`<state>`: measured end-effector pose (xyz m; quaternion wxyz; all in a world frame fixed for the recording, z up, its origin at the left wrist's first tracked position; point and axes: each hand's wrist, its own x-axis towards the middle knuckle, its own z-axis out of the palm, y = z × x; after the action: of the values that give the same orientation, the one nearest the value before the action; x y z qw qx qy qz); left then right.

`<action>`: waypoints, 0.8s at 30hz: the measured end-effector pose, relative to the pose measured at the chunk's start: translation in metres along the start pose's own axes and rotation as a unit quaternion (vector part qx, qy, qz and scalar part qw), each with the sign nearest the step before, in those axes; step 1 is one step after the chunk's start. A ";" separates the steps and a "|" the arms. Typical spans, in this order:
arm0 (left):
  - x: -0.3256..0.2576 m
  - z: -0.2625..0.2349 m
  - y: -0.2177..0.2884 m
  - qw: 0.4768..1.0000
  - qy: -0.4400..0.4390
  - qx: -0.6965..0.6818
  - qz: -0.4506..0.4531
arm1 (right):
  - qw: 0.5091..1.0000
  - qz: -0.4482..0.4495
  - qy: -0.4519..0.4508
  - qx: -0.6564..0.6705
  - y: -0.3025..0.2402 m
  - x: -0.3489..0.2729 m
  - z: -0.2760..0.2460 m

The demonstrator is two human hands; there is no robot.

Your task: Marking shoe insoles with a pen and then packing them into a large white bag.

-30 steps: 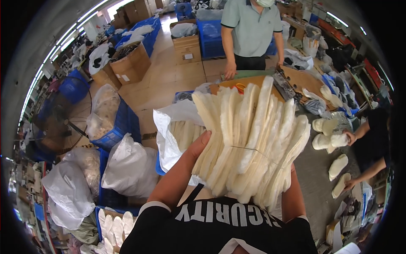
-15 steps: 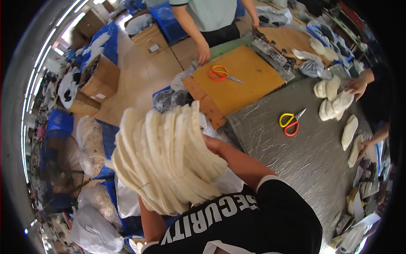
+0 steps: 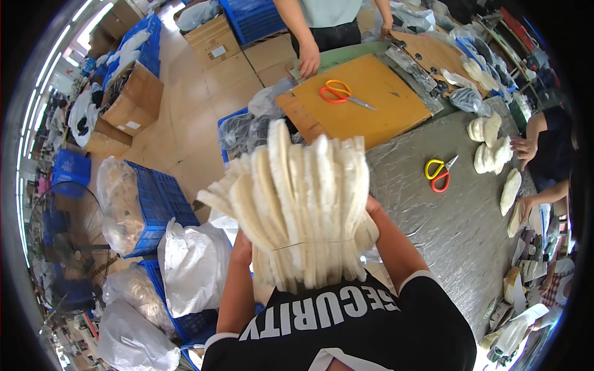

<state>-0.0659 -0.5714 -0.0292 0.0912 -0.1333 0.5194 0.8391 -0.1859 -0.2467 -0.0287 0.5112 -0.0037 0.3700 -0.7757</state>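
Note:
A thick bundle of cream fleecy insoles (image 3: 300, 204), standing on edge side by side, is held up in front of my chest. A thin string runs across its lower part. My left hand (image 3: 243, 245) supports the bundle's left side, and my right hand (image 3: 372, 206) grips it from the right. The fingers of both hands are mostly hidden behind the insoles. On the dark, wrinkled table cover to the right lie yellow-and-red handled scissors (image 3: 439, 175). Another pair of scissors with orange handles (image 3: 337, 91) rests on the yellow board (image 3: 383, 117) beyond.
Across the table stands a person (image 3: 309, 59), hand near the board. At the right, a co-worker's hands (image 3: 524, 148) touch loose insoles (image 3: 493, 157). Blue crates (image 3: 164, 207), a white sack (image 3: 193, 266) and a fan (image 3: 71, 247) stand left. Cardboard boxes (image 3: 133, 102) sit farther back.
The bundle has swung right and turned more upright in front of me. My left hand now shows at its left side. The view has shifted a little.

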 end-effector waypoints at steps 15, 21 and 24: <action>-0.031 -0.022 -0.011 0.996 0.013 0.084 -0.010 | 0.903 -0.182 0.171 -0.350 0.066 0.067 -0.055; -0.049 -0.047 -0.031 0.963 0.072 0.258 0.037 | 0.829 -0.030 0.257 -0.496 -0.021 0.014 -0.008; -0.050 -0.028 -0.026 0.948 0.093 0.292 0.086 | 0.870 -0.132 0.339 -0.332 -0.041 0.005 -0.020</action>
<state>-0.0071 -0.5857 -0.0467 0.0052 -0.1331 0.7573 0.6393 -0.2286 -0.2308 -0.0217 0.2156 0.0413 0.7524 -0.6210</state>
